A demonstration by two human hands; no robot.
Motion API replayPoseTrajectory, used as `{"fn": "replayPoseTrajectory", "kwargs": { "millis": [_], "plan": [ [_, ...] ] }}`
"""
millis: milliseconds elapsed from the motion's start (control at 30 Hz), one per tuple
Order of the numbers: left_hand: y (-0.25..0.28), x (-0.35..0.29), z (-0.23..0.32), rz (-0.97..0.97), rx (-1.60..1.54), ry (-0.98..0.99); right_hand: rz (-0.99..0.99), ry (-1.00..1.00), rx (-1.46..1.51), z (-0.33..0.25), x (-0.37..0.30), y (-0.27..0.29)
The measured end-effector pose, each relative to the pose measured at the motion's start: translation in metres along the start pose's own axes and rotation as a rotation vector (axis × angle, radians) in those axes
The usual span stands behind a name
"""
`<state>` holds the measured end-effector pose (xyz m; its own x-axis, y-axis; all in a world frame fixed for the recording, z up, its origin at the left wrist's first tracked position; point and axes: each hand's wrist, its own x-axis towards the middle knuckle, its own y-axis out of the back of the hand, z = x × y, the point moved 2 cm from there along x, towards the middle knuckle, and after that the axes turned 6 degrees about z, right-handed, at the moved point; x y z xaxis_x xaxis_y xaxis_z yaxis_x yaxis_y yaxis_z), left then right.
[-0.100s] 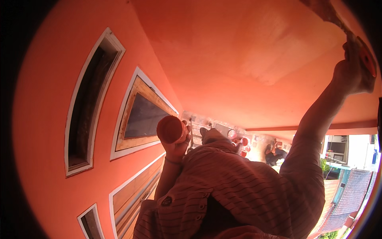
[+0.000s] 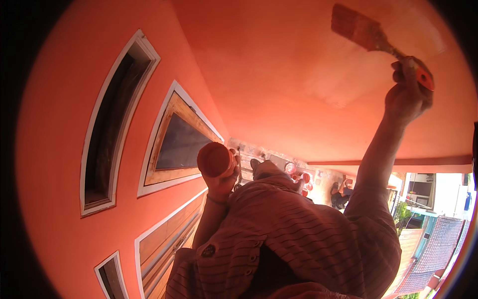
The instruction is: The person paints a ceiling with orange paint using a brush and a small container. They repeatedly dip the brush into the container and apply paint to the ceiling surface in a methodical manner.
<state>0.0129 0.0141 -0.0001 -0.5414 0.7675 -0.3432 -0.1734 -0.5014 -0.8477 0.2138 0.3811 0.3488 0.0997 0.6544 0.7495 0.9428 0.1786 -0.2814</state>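
Two hands hold things: the right hand point(image 2: 408, 97) has its fingers curled tight round the handle of a brush point(image 2: 361, 29), out before the orange wall point(image 2: 279, 74); bristle contact I cannot tell. The left hand point(image 2: 224, 184), fingers wrapped round a cup point(image 2: 214, 160), is near the window point(image 2: 181, 144). The shirt point(image 2: 303, 219) bears a dark emblem point(image 2: 207, 250), too dim to read.
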Motion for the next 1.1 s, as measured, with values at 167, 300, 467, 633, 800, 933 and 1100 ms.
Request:
{"fn": "replayPoseTrajectory", "kwargs": {
  "millis": [167, 300, 467, 633, 800, 933, 1100],
  "plan": [
    [-0.012, 0.002, 0.012, -0.004, -0.193, 0.066, 0.216, -0.978, 0.368, 0.109, -0.144, 0.027],
    [-0.017, -0.007, 0.017, 0.018, -0.315, 0.139, 0.302, -1.469, 0.807, 0.146, -0.253, 0.051],
    [-0.019, -0.009, 0.02, 0.043, -0.247, 0.156, 0.38, -1.811, 1.12, 0.142, -0.323, 0.051],
    [-0.013, -0.01, 0.016, 0.016, 0.065, 0.056, 0.032, -1.832, 1.072, 0.105, -0.351, 0.03],
    [-0.016, -0.009, 0.006, 0.019, -0.012, 0.149, -0.123, -1.647, 0.302, 0.097, -0.342, 0.034],
    [-0.006, -0.001, 0.004, 0.021, 0.054, 0.187, 0.076, -1.478, 0.223, 0.097, -0.336, 0.045],
    [-0.011, 0.017, -0.003, -0.117, -0.116, 0.316, 0.124, -1.517, 0.895, 0.109, -0.317, 0.076]
  ]
}}
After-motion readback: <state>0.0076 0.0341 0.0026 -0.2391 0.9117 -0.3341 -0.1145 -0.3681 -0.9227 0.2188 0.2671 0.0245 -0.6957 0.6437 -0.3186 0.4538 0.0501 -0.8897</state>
